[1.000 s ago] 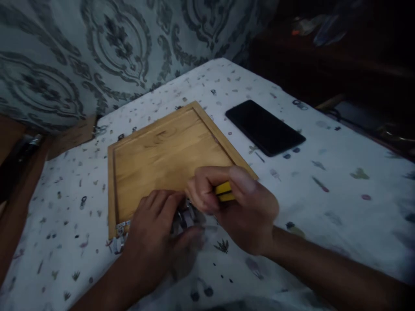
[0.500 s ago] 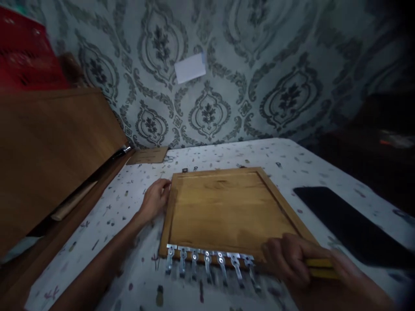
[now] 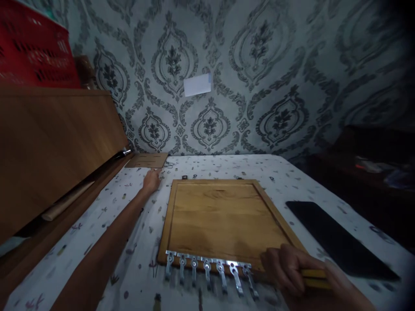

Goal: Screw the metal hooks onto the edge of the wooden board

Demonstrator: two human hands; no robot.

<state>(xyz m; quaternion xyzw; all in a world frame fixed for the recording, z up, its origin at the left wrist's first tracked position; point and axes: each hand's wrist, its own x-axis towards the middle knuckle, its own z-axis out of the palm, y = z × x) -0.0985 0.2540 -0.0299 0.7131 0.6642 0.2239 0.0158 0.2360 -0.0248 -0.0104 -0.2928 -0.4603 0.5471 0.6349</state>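
A wooden board (image 3: 217, 216) with a grooved border lies flat on the patterned white cloth. Several shiny metal clips (image 3: 207, 268) sit in a row along its near edge and hang past it. My right hand (image 3: 288, 270) is closed around a yellow object with a dark stripe (image 3: 313, 278), beside the board's near right corner; most of that object is hidden. My left hand (image 3: 151, 180) stretches forward past the board's left side, forefinger out, nothing visible in it. Just beyond its fingertips are a small metal item (image 3: 169, 164), too small to name, and a brown cardboard piece (image 3: 147, 160).
A black flat slab (image 3: 339, 237) lies to the right of the board. Small dark parts, one a black square (image 3: 184, 177), rest behind it. At left stands a wooden cabinet (image 3: 58, 151) with a red basket (image 3: 35, 47) on top. A patterned wall is behind.
My left hand has left the board's left edge and moved forward toward the cardboard piece. My right hand keeps its grip on the yellow object. The camera view has tilted up slightly.
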